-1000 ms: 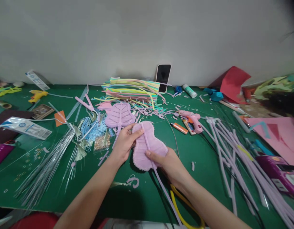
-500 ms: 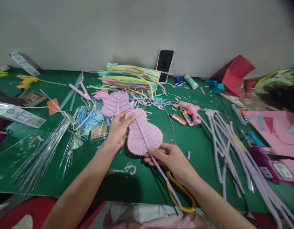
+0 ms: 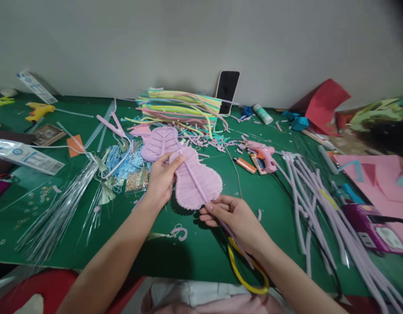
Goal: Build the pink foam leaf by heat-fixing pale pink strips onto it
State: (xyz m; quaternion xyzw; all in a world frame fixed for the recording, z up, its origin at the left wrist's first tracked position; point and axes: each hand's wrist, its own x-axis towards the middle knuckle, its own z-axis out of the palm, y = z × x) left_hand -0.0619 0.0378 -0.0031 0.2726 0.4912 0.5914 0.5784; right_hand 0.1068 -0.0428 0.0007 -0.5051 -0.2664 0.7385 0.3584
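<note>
A fuzzy lilac gourd-shaped piece [image 3: 201,185] with a beaded-looking edge is held over the table between both hands. A lilac pipe cleaner [image 3: 192,170] lies down its middle. My left hand [image 3: 162,176] pinches the upper end of the piece, thumb on the strip. At the lower edge, my right hand [image 3: 229,213] pinches the pipe cleaner between thumb and fingers; its loose tail runs down past the palm. A second lilac piece with raised ribs [image 3: 160,141] sits just beyond my left hand. Below my right hand shows a yellow loop handle [image 3: 245,279], partly hidden.
Bundled coloured pipe cleaners [image 3: 178,107] lie at the back near a leaning phone [image 3: 228,89]. To the right are a pink glue gun [image 3: 263,152], an orange lighter [image 3: 245,165] and loose lilac pipe cleaners [image 3: 314,205]. Silver strands [image 3: 57,209] and blue tassels [image 3: 123,161] lie left.
The pipe cleaner's loose tail has dropped and now lies closer under my right hand. My right hand has shifted only slightly at the piece's lower edge. My left hand keeps its grip.
</note>
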